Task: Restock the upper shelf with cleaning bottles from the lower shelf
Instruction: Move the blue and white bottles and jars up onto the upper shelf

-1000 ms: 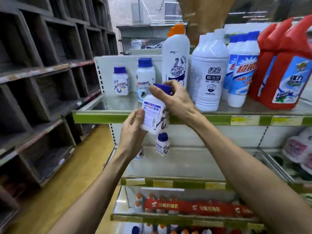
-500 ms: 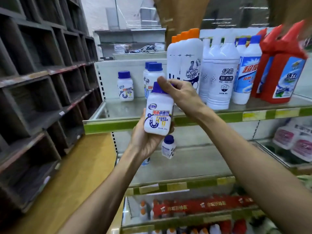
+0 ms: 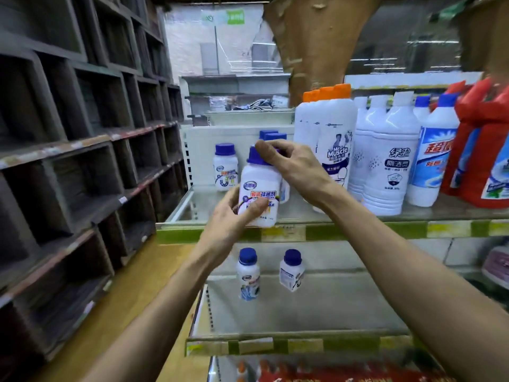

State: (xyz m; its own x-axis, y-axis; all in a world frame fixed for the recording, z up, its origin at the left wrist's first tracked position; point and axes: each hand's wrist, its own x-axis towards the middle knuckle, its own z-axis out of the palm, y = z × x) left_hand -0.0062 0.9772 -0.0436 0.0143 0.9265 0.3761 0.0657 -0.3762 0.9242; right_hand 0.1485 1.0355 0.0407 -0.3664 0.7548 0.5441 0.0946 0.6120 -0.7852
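Bottle (image 3: 259, 188) gripped low by left hand (image 3: 228, 217) fingers, right hand (image 3: 294, 166) fingers pinching its cap (image 3: 256, 158).

1. A left hand (image 3: 228, 219) grips the body of a small white plastic bottle with a blue cap (image 3: 259, 197).
2. A right hand (image 3: 294, 166) pinches its cap.
3. The bottle is upright at the front edge of a green-edged metal upper shelf (image 3: 371, 230).
4. Below, on a pale metal lower shelf (image 3: 316, 315), stand a matching bottle (image 3: 248, 274) and a second matching bottle (image 3: 292, 271), apart.
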